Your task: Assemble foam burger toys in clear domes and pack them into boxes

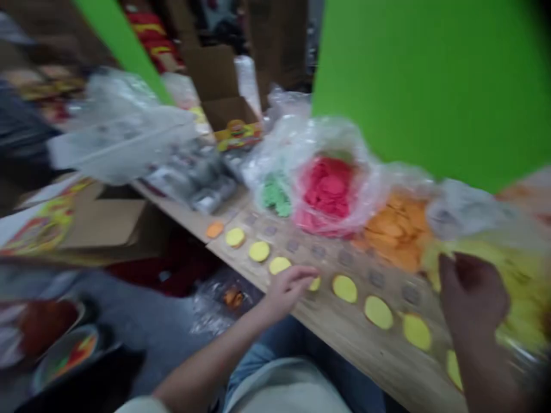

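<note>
A slanting row of round, flat yellow discs (345, 288) lies along the front of the wooden table (327, 318), with an orange disc (214, 230) at its far left end. My left hand (289, 288) is over one of the yellow discs, fingers stretched to the right and partly covering it; whether they touch it is unclear. On the right, my right hand (473, 295) is raised beside a clear bag of yellow pieces (523, 287). Its fingers are curled together and blurred, and anything between them is hidden.
Behind the row stand plastic bags of green pieces (276, 194), red pieces (329, 186) and orange pieces (398, 226). A green panel (430, 86) rises behind. Grey trays (202, 178), a translucent bin (124, 143) and an open cardboard box (103, 223) are left.
</note>
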The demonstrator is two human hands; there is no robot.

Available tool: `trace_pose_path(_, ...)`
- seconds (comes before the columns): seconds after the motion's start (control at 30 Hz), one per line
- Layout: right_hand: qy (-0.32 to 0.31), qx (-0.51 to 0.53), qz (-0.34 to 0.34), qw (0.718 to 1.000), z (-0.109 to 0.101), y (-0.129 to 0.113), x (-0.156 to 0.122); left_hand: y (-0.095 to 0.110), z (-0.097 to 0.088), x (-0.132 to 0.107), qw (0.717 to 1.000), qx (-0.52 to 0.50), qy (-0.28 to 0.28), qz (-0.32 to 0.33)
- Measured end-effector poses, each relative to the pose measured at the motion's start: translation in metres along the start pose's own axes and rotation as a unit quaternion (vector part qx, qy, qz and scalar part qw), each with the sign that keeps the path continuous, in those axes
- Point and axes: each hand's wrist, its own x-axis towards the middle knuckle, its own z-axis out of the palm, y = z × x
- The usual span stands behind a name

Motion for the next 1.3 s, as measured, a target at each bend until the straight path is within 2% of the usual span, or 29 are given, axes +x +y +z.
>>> trace_pose_path(0.03,-0.1,0.083,-0.006,0.991,0.014,-0.02,-0.024,0.002,0.007,0.005,0.994,-0.107,-0.009,-0.03)
trace_pose_path(0.1,-0.311,0.235,-0.009,0.921,0.044,-0.063,-0.075,-0.001,0.004,0.01,0.968,-0.234,-0.024,-0.087)
trace_pose_path(0.13,-0.385,0.265,-0.019,0.884,0.058,-0.083,-0.098,-0.005,-0.006,0.009,0.959,-0.259,-0.018,-0.114)
trace_pose_path(0.17,-0.425,0.268,-0.042,0.863,0.071,-0.101,-0.118,-0.01,-0.022,0.006,0.959,-0.246,0.008,-0.138)
trace_pose_path(0.23,-0.455,0.236,-0.107,0.852,0.091,-0.126,-0.142,-0.022,-0.073,-0.002,0.969,-0.146,0.109,-0.168)
trace_pose_path(0.27,-0.457,0.213,-0.139,0.853,0.097,-0.132,-0.148,-0.028,-0.105,-0.004,0.967,-0.054,0.181,-0.171)
trace_pose_path(0.33,-0.464,0.169,-0.186,0.849,0.104,-0.136,-0.151,-0.039,-0.171,-0.002,0.949,0.022,0.264,-0.172)
trace_pose_path(0.4,-0.472,0.137,-0.215,0.844,0.105,-0.131,-0.152,-0.049,-0.228,0.01,0.928,0.087,0.317,-0.174)
trace_pose_path(0.43,-0.47,0.125,-0.229,0.843,0.104,-0.128,-0.154,-0.053,-0.249,0.017,0.92,0.117,0.332,-0.175)
trace_pose_path(0.5,-0.46,0.112,-0.257,0.843,0.101,-0.123,-0.161,-0.061,-0.273,0.031,0.908,0.167,0.341,-0.178)
trace_pose_path(0.6,-0.449,0.103,-0.272,0.845,0.1,-0.118,-0.174,-0.07,-0.28,0.039,0.903,0.22,0.325,-0.173)
trace_pose_path(0.77,-0.44,0.1,-0.279,0.847,0.105,-0.108,-0.182,-0.079,-0.28,0.03,0.898,0.268,0.317,-0.142)
trace_pose_path(0.97,-0.432,0.086,-0.302,0.845,0.099,-0.115,-0.178,-0.087,-0.288,0.03,0.913,0.245,0.301,-0.124)
trace_pose_path(1.17,-0.433,0.083,-0.309,0.843,0.091,-0.118,-0.183,-0.086,-0.287,0.032,0.905,0.267,0.32,-0.087)
trace_pose_path(1.3,-0.427,0.091,-0.312,0.844,0.092,-0.113,-0.185,-0.084,-0.286,0.047,0.928,0.243,0.278,-0.061)
